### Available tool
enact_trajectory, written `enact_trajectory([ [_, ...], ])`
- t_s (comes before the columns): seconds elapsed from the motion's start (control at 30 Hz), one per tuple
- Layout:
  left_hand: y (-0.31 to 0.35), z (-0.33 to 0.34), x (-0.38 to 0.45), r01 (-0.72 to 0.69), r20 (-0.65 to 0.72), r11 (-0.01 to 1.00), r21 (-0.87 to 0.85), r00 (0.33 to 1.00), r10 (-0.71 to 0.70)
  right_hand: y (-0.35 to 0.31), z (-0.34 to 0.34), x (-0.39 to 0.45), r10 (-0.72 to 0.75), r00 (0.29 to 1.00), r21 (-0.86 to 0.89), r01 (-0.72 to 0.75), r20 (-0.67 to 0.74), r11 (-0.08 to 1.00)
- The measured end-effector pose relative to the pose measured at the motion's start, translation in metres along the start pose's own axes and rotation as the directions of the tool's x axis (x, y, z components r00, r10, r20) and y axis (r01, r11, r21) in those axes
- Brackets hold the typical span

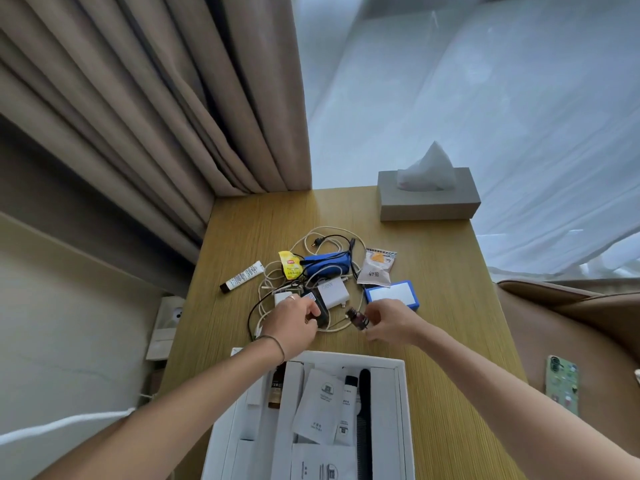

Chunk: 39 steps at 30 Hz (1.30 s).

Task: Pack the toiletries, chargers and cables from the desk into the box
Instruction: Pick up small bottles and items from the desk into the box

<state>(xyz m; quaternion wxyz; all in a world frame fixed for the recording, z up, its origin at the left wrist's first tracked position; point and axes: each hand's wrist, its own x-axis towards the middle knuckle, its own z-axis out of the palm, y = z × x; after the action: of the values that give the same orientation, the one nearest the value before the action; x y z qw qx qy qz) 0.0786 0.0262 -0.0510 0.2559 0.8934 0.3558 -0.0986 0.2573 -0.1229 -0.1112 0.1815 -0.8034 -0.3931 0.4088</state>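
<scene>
Box (398, 393) at six o'clock sits nearest you, white and open, already holding sachets (320, 407), a small brown bottle (276, 389), a white tube and a black comb (364, 410) in its slots. Just beyond its far edge, your left hand (294, 322) has its fingers curled narrow around a black charger (320, 315), lifting it out of the cable tangle (322, 244); expect a dense, rigid block, so grip the body and let the lead trail. Your right hand (389, 322) pinches a small dark item (358, 318), too blurred to name, that looks light. Toward twelve o'clock lie a white charger (332, 291), a blue case (327, 266) and a yellow tea packet (290, 265). Those cables are limp and will snag, so gather them in loops. A slim tube (242, 276) lies at ten o'clock, a blue-edged box (393, 294) at one o'clock, and a tissue box (429, 199) farthest out.
</scene>
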Motion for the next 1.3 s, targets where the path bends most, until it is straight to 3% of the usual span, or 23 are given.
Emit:
enact_trajectory([
  [0.13,0.007,0.004,0.020,-0.061,-0.005,0.996,0.063,0.998,0.061,-0.004,-0.015,-0.009,0.076,0.996,0.459,-0.043,-0.055,0.887],
  [0.3,0.027,0.011,0.050,-0.125,0.022,0.980,0.156,0.992,0.123,-0.008,-0.029,-0.025,0.112,0.989,0.620,-0.025,-0.101,0.784],
  [0.53,0.042,0.034,0.090,-0.112,0.079,0.912,0.394,0.993,0.088,-0.001,-0.041,-0.051,0.201,0.952,0.664,0.002,-0.230,0.748],
  [0.7,0.041,0.051,0.101,-0.113,0.078,0.862,0.494,0.993,0.086,0.007,-0.045,-0.073,0.185,0.954,0.650,0.015,-0.238,0.760],
  [0.97,0.037,0.042,0.097,-0.136,0.054,0.908,0.395,0.991,0.125,-0.003,-0.042,-0.093,0.153,0.954,0.639,0.050,-0.258,0.768],
  [1.17,0.044,0.017,0.069,-0.235,-0.020,0.917,0.323,0.967,0.255,-0.022,-0.030,-0.106,0.128,0.943,0.677,0.121,-0.306,0.726],
  [1.3,0.046,-0.011,0.038,-0.277,-0.108,0.937,0.212,0.947,0.304,-0.034,-0.019,-0.115,0.092,0.938,0.595,0.135,-0.335,0.793],
])
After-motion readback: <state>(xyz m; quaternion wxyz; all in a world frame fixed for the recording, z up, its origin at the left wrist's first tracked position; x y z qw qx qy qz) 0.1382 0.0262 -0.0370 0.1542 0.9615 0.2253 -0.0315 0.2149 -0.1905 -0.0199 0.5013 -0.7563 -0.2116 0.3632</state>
